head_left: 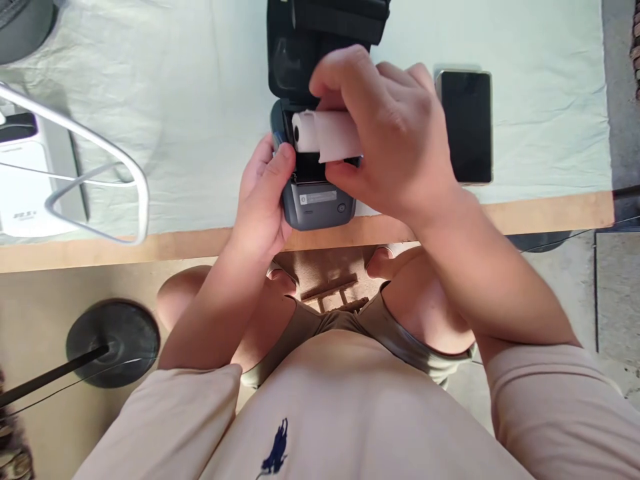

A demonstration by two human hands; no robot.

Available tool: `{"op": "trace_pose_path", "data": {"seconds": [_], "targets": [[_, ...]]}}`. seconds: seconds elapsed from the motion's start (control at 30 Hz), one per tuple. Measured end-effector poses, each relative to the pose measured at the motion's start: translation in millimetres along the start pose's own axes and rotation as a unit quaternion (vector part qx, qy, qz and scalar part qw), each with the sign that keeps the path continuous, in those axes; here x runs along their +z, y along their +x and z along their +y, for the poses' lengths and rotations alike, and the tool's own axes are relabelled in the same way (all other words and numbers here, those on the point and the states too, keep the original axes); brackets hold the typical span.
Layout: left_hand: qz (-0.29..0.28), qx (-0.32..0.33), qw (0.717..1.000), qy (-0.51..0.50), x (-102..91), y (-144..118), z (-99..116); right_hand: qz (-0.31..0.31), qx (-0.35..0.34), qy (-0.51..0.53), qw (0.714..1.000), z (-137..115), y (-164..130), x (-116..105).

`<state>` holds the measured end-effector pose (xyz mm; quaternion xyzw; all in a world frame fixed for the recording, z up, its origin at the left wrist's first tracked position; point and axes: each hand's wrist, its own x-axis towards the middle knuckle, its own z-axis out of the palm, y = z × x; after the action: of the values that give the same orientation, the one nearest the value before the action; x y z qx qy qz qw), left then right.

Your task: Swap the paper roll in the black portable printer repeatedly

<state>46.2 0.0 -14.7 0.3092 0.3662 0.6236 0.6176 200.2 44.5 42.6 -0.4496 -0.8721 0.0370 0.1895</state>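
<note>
paper roll held at the printer's open bay

a white paper roll [325, 135] sits in the grip of the right hand [395, 143], thumb below and fingers curled over the top, pinched firmly. the roll lies sideways, its hollow core end facing left, right over the open bay of a small dark grey printer [317, 200]. whether the roll already rests in the bay or hangs just above it cannot be told; the hand hides its far end. the printer's black lid [320, 47] stands flipped back, away from the person.

the left hand [263, 200] clasps the printer's left side, thumb pressed on the upper edge beside the bay, steadying the body at the table's near edge [550, 210].

judging from this, the step in hand is seating the roll in the bay. the next move calls for the roll to go in level and square between the bay walls, with the loose end free toward the slot, and the left hand holding the printer firm so it does not slide off the edge.

a dark phone [465, 127] lies flat just right of the right hand on the pale green cloth [200, 100]. a white box [25, 180] and a bent metal frame [100, 160] sit well apart at the left. a round black stand base [113, 343] rests on the floor below.
</note>
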Motion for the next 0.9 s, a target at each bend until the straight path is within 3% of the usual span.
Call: {"op": "trace_pose_path", "data": {"seconds": [0.1, 0.27, 0.37, 0.53, 0.6, 0.77, 0.83, 0.9], "targets": [[-0.009, 0.002, 1.0, -0.01, -0.2, 0.2, -0.7, -0.032, -0.009, 0.003, 0.999, 5.8, 2.3, 8.3], [-0.012, 0.015, 0.999, -0.029, -3.8, 3.8, -5.0, 0.03, -0.04, 0.007, 0.999, 10.8, -6.9, 12.8], [-0.003, 0.011, 0.999, -0.032, -4.4, 4.1, -4.5, 0.022, -0.083, 0.03, 0.996, 13.0, -17.1, 16.1], [0.003, -0.013, 0.998, 0.057, -3.6, -0.4, 1.4, 0.012, -0.12, 0.089, 0.989, 17.8, -28.1, 16.1], [0.005, -0.003, 0.996, 0.083, -3.8, -1.3, 1.7, 0.037, -0.094, 0.11, 0.989, 19.6, -27.9, 12.6], [-0.019, 0.013, 0.996, 0.085, -8.4, 4.2, -3.4, 0.185, -0.056, 0.213, 0.958, 31.6, -18.4, 11.5], [-0.02, 0.008, 0.995, 0.094, -11.0, 7.8, -5.3, 0.204, -0.061, 0.253, 0.944, 37.9, -14.3, 15.2], [-0.02, 0.01, 0.995, 0.098, -13.1, 10.2, -6.3, 0.176, -0.047, 0.292, 0.939, 41.7, -12.3, 18.5]]}}
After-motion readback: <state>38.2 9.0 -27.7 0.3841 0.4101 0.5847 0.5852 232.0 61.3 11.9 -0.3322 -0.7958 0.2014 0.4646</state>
